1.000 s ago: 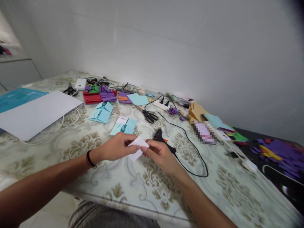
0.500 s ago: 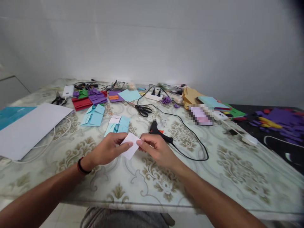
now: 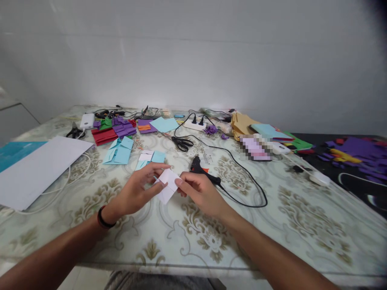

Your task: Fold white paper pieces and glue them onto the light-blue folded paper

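- The left hand [image 3: 134,193] has its thumb on the left side of a small folded white paper [image 3: 169,178], its fingers slightly spread; whether it grips firmly cannot be told.
- The right hand [image 3: 205,193] pinches the paper's right corner between thumb and fingers.
- The white paper is between the two hands, above the patterned table [image 3: 121,245], tilted with one corner pointing down.
- Just beyond the right hand lies a black glue gun [image 3: 197,165], its cord looping to the right.
- Black-handled scissors [image 3: 182,143] lie farther back, near a white power strip [image 3: 189,124] holding two plugs.
- Past the left hand sits a folded light-blue paper [image 3: 122,153]; a large white sheet [image 3: 45,169] lies farther left.
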`<state>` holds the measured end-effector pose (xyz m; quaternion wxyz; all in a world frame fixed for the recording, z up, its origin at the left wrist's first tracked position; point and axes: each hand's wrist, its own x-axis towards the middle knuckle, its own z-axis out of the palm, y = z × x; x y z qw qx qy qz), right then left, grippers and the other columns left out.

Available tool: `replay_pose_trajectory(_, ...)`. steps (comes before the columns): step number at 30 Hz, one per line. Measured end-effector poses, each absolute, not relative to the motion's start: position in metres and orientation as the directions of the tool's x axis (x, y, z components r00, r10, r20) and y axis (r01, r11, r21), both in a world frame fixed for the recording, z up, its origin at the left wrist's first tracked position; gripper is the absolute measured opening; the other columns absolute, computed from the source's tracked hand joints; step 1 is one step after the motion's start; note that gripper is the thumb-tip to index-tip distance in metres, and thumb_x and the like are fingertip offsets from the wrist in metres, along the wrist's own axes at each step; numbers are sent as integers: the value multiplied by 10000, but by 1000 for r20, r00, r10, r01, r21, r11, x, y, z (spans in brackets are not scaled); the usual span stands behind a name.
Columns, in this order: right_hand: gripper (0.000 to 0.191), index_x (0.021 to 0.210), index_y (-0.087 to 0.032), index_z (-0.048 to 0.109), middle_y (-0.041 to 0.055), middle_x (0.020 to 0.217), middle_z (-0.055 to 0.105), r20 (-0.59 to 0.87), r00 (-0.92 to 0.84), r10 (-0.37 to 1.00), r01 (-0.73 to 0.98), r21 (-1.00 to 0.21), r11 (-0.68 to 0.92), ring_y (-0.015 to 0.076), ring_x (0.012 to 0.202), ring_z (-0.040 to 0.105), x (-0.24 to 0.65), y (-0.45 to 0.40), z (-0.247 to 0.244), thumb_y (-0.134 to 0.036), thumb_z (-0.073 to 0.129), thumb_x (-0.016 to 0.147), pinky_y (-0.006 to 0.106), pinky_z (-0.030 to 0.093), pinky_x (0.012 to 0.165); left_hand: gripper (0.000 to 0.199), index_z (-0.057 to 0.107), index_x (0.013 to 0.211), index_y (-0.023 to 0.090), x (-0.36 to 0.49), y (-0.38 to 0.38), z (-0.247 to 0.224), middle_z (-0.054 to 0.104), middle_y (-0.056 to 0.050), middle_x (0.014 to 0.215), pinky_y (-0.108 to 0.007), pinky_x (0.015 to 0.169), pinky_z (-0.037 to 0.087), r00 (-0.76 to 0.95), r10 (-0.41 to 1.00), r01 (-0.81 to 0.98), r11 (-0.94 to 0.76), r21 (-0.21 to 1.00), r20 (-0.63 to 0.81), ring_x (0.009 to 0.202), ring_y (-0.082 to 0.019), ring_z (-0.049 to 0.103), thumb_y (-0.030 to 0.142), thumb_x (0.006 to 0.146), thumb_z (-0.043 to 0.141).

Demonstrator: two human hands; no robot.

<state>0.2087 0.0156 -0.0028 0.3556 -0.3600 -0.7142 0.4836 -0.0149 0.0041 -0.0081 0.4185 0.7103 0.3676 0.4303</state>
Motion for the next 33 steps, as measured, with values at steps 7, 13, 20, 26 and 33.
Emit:
replay_pose_trajectory(7,449,872,-190,681,55,838,680,286,-482,828,330,-816,474,187,793,633,226,31,5,-458,387,1080,316,473,761,220,779,1012,176,-14,10,3,776,-65,968,-259,749,505,148,948,218,-308,926,281,868,-183,672,359,947,677)
replay_pose_trajectory(13,287,1006,-153,690,139,1059,697,117,-139,983,866,-467,179,236,822,673,266,68,5,-411,730,887,349,504,748,304,772,1061,156,-17,14,1,726,-32,838,-240,598,397,122,976,204,-202,958,180,702,-144,573,407,925,666)
replay_pose_trajectory(20,414,1053,-106,746,178,1082,712,-37,-170,985,941,-303,151,242,806,701,275,80,-17,-349,866,741,362,541,789,311,617,910,185,-17,16,-5,581,56,632,-209,497,294,105,994,-95,3,996,7,529,-87,471,388,786,818)
replay_pose_trajectory(26,191,907,-139,734,144,979,689,32,-182,983,947,-263,184,259,818,681,269,81,-24,-238,770,748,360,528,783,240,720,855,145,-16,15,-1,663,-7,740,-231,556,354,114,993,-129,17,991,-2,620,-108,541,363,787,795)
replay_pose_trajectory(33,252,1020,-200,627,97,1024,669,312,-137,940,802,-521,290,246,833,638,254,65,-6,-287,633,783,363,506,776,283,702,807,149,-18,15,-4,580,14,694,-244,545,289,89,996,4,-21,1000,21,586,-104,457,429,846,713)
